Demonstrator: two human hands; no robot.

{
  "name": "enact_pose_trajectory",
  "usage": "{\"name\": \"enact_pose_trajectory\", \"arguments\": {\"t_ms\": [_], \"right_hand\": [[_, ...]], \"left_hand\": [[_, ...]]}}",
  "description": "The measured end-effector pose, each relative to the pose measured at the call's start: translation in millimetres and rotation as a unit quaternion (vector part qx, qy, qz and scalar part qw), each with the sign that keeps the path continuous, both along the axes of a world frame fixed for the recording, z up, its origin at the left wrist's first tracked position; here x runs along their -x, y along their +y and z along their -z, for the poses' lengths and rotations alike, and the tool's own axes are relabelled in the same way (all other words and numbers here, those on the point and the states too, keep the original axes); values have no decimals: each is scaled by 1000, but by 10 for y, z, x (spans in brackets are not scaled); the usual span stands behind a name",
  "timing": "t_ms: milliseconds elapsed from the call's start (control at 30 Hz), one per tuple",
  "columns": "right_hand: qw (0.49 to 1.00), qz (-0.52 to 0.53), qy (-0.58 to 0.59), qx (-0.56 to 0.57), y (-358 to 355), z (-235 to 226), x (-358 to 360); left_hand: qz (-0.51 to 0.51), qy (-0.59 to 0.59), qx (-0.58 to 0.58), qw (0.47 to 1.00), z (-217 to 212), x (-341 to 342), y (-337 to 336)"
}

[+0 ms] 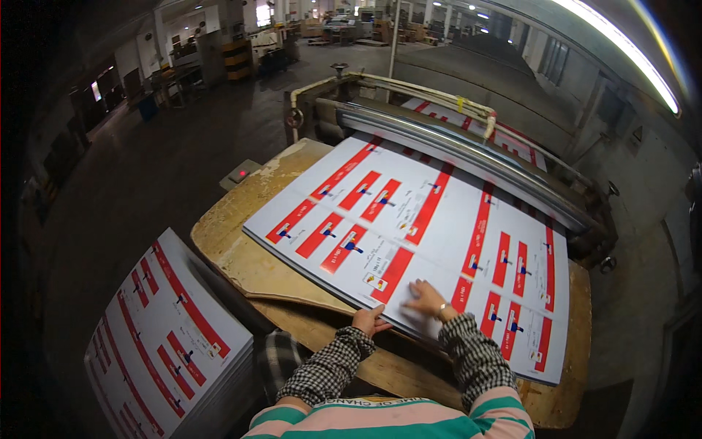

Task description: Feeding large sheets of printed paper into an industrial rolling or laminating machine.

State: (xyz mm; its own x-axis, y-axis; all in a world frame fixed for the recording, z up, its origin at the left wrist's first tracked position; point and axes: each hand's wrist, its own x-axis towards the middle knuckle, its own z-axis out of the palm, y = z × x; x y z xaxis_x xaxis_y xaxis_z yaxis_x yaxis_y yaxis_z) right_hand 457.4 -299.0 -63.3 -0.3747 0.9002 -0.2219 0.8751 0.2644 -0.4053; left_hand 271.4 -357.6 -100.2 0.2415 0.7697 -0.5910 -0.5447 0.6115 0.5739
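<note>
A stack of large white printed sheets with red bands and small blue pictures lies on a worn wooden table in front of me. My left hand is at the stack's near edge, its thumb and fingers closed about the edge; how many sheets are between them I cannot tell. To its right, my right hand rests on or just over the top sheet, fingers spread and slightly blurred, holding nothing. The far end of the sheets reaches the long metal roller of a machine, and more printed sheets show behind it.
Beside me on the left stands a tall pile of similar sheets. The wooden table has rounded, chipped corners. A small box with a red light sits at its left edge. Pipe rails and handwheels frame the roller.
</note>
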Motion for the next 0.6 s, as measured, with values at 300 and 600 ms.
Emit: {"name": "enact_pose_trajectory", "arguments": {"t_ms": [300, 600], "right_hand": [[989, -18, 95, 115, -343, -547, -182], [968, 23, 244, 51, -600, -619, -96]], "left_hand": [[46, -63, -19, 997, -302, 106, -137], [-25, 140, 77, 987, -350, 17, -91]]}}
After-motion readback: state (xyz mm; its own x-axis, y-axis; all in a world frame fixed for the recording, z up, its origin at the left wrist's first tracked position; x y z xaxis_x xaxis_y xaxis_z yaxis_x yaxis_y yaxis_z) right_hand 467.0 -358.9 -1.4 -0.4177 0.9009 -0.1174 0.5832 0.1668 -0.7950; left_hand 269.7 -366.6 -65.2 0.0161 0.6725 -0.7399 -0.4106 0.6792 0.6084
